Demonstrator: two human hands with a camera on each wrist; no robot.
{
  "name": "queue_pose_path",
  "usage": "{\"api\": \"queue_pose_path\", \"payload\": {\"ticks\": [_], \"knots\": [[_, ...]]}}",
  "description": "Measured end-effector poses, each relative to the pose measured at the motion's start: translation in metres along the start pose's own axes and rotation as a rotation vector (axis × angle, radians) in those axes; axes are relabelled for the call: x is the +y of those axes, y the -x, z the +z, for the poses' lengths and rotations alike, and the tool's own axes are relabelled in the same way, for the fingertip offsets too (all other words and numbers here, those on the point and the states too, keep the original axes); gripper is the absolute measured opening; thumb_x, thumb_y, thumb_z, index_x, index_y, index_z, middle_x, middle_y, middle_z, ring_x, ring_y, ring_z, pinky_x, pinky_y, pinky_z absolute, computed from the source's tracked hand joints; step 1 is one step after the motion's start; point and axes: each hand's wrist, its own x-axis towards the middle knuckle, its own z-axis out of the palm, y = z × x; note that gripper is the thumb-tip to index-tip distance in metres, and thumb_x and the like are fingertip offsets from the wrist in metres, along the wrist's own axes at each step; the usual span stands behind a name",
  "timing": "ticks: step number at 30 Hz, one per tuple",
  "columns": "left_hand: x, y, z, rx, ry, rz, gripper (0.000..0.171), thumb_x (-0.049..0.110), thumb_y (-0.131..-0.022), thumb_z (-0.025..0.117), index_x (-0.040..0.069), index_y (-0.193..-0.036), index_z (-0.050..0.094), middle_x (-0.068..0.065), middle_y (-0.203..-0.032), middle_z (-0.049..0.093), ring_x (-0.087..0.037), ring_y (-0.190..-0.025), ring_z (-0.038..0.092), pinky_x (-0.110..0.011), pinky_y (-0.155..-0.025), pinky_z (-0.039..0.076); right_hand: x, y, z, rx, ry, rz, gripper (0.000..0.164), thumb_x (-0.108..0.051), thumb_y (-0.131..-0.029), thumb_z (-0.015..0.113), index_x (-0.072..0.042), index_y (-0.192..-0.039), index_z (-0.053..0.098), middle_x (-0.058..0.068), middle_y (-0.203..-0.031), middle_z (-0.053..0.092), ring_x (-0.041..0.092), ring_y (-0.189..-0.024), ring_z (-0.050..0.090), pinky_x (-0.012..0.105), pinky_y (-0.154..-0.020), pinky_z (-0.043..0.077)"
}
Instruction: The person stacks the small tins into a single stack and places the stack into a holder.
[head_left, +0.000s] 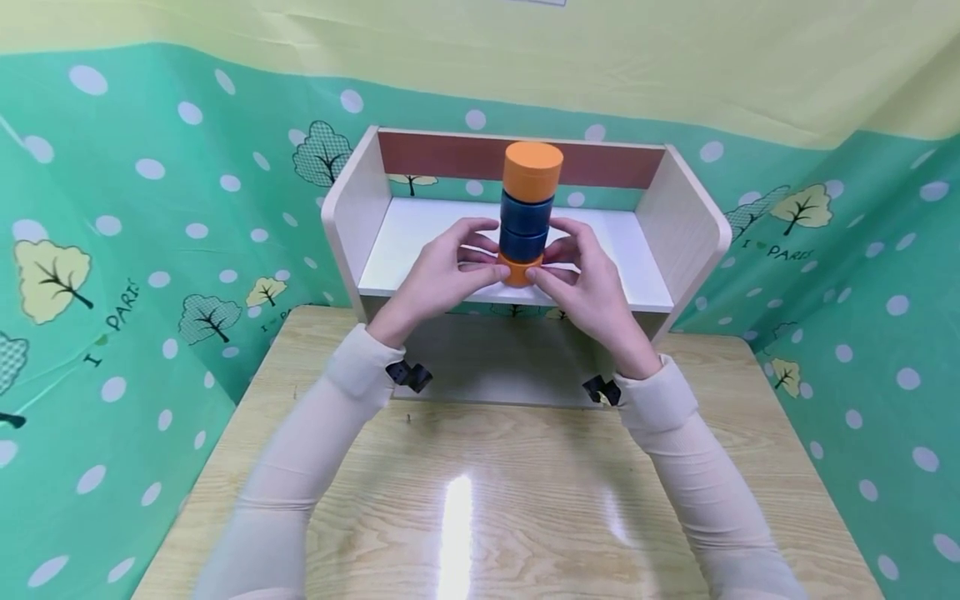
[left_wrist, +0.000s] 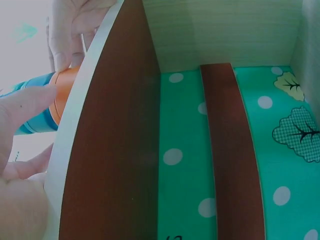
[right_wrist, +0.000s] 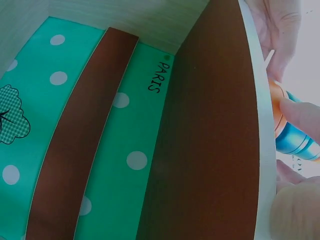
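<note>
A tower of round cylinder-shaped pieces stands upright on the white shelf board, close to its front edge. An orange cylinder tops it, dark blue cylinders form the middle, and a lower orange cylinder is at the base. My left hand holds the base from the left, thumb in front. From the right, my right hand grips the same piece, its thumb also in front. Both wrist views show the lower orange cylinder partly hidden behind the board's edge.
The shelf unit has pale side panels and a brown back rail. Below the board lies an open lower compartment. The unit stands on a wooden table, before a green dotted curtain.
</note>
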Motion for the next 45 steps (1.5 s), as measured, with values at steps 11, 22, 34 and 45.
{"api": "queue_pose_path", "payload": {"ticks": [11, 22, 34, 45], "knots": [[0.004, 0.0027, 0.0019, -0.009, 0.024, -0.005, 0.065, 0.023, -0.09, 0.078, 0.012, -0.145, 0.047, -0.006, -0.128, 0.061, -0.018, -0.11, 0.064, -0.028, -0.096, 0.054, -0.0017, 0.0054, -0.0025, 0.031, -0.003, 0.02, 0.061, -0.018, -0.095, 0.071, -0.013, -0.147, 0.039, 0.006, -0.125, 0.059, 0.016, -0.111, 0.06, 0.031, -0.098, 0.053], [0.001, 0.0031, 0.0013, -0.002, 0.032, 0.025, 0.066, 0.022, -0.089, 0.079, 0.009, -0.145, 0.046, -0.009, -0.13, 0.06, -0.02, -0.114, 0.063, -0.029, -0.098, 0.053, -0.0023, 0.0049, -0.0026, 0.014, -0.02, 0.033, 0.059, -0.016, -0.097, 0.069, -0.01, -0.147, 0.039, 0.007, -0.135, 0.058, 0.016, -0.12, 0.058, 0.035, -0.101, 0.052], [-0.0017, 0.0059, 0.0, -0.003, 0.04, 0.036, 0.065, 0.022, -0.09, 0.078, 0.009, -0.145, 0.046, -0.01, -0.136, 0.058, -0.02, -0.12, 0.06, -0.03, -0.1, 0.052, -0.0004, 0.0064, -0.0014, -0.008, -0.018, 0.025, 0.059, -0.018, -0.098, 0.067, -0.008, -0.149, 0.037, 0.007, -0.143, 0.055, 0.016, -0.126, 0.056, 0.035, -0.102, 0.05], [-0.0038, 0.0065, -0.0003, -0.023, 0.08, 0.052, 0.065, 0.02, -0.091, 0.077, 0.008, -0.146, 0.044, -0.011, -0.143, 0.054, -0.018, -0.124, 0.058, -0.029, -0.1, 0.051, 0.0005, 0.0053, -0.0018, -0.055, -0.028, 0.03, 0.065, -0.018, -0.099, 0.066, -0.011, -0.153, 0.032, 0.007, -0.149, 0.049, 0.018, -0.129, 0.054, 0.034, -0.103, 0.049]]}}
